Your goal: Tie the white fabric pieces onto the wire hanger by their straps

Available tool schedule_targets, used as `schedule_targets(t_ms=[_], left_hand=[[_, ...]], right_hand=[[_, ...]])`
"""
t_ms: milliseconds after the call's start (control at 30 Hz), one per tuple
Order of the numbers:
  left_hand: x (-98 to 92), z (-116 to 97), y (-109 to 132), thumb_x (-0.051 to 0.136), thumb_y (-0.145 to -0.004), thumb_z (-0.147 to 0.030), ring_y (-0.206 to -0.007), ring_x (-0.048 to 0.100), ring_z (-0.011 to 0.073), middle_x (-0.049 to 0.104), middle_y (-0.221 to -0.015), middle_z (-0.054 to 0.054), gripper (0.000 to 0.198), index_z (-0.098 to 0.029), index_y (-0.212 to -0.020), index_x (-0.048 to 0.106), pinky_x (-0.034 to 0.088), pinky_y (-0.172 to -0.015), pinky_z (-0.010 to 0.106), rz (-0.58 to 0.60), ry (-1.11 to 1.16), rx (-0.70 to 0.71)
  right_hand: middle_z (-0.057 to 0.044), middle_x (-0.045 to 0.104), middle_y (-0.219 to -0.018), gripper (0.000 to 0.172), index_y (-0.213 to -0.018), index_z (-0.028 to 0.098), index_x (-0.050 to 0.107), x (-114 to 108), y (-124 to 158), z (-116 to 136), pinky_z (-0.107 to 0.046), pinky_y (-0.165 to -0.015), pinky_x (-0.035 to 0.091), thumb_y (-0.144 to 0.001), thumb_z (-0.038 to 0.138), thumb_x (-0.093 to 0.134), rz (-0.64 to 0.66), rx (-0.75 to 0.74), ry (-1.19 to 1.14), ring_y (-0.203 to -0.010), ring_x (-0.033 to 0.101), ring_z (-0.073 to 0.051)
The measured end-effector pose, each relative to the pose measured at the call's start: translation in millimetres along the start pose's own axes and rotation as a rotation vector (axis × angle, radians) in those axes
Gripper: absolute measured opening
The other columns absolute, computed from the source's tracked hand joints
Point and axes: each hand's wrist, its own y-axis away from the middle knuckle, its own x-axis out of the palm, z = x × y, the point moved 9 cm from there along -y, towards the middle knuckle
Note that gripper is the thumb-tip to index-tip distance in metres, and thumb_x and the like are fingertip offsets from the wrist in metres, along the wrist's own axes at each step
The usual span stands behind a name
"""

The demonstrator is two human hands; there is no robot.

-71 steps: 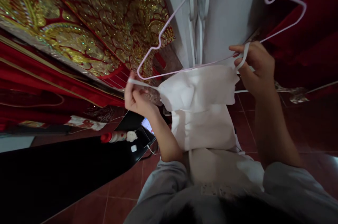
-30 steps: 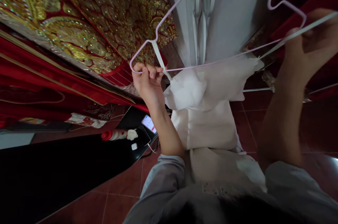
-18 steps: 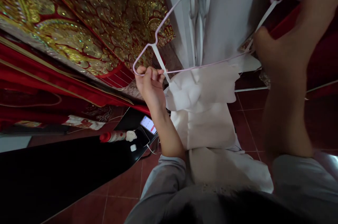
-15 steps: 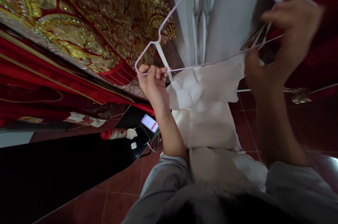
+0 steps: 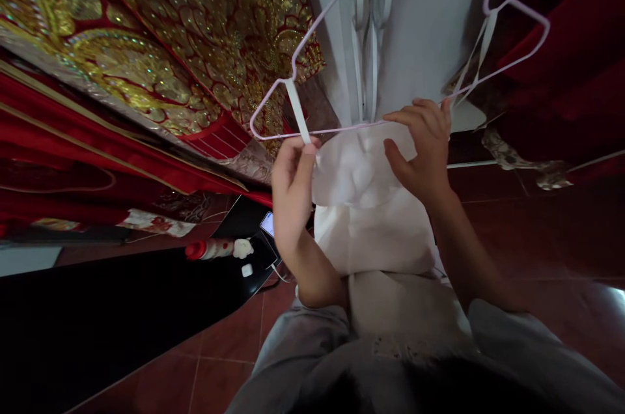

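A pale pink wire hanger hangs in front of me, its top cut off by the frame's upper edge. White straps loop over both of its shoulder notches and run down to a white garment with a padded bodice. At the left strap, my left hand pinches the strap's lower part between thumb and fingers, just under the hanger's bottom bar. My right hand is spread with thumb apart, by the bodice's upper right edge near the bar. The right strap hangs in its notch, untouched.
Gold-sequined red garments hang at the left, and dark red cloth at the right. A black table at lower left bears a red-capped bottle, a partly hidden phone and a small white case.
My right hand has come off the hanger's right end and moved left and down to the bodice. My left hand has shifted from the bar to grip the left strap.
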Motion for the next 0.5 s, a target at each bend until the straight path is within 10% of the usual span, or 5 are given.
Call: schedule_targets(t_ms=[200,367,500], left_hand=[[-12.3,-50,-32,0.063,-0.096,-0.047,-0.059,0.034,0.0151,0.070,-0.126,0.008,0.027,-0.028,-0.109,0.077,0.021,-0.046,0.031,-0.001,0.278,0.088],[-46.2,-24,-34,0.068,-0.093,-0.021,-0.064,0.040,0.0103,0.063,-0.145,0.002,0.024,-0.027,-0.116,0.069,0.021,-0.048,0.027,-0.401,0.304,0.183],[-30.4,10,-27,0.072,-0.092,-0.032,-0.057,0.039,0.0107,0.074,-0.126,0.005,0.022,-0.026,-0.112,0.067,0.015,-0.049,0.030,-0.331,0.208,0.081]], right_hand=[[-0.005,0.070,-0.121,0.030,-0.123,0.034,0.063,3,-1,3,-0.072,-0.127,0.029,-0.092,0.032,0.059,-0.021,0.012,-0.018,-0.136,0.058,-0.033],[-0.005,0.068,-0.128,0.038,-0.131,0.036,0.061,6,2,-2,-0.071,-0.129,0.025,-0.093,0.034,0.058,0.024,0.020,-0.044,-0.143,0.053,-0.034],[-0.006,0.067,-0.131,0.040,-0.133,0.037,0.061,2,1,-3,-0.071,-0.130,0.022,-0.093,0.035,0.059,0.043,0.016,-0.039,-0.145,0.051,-0.035]])
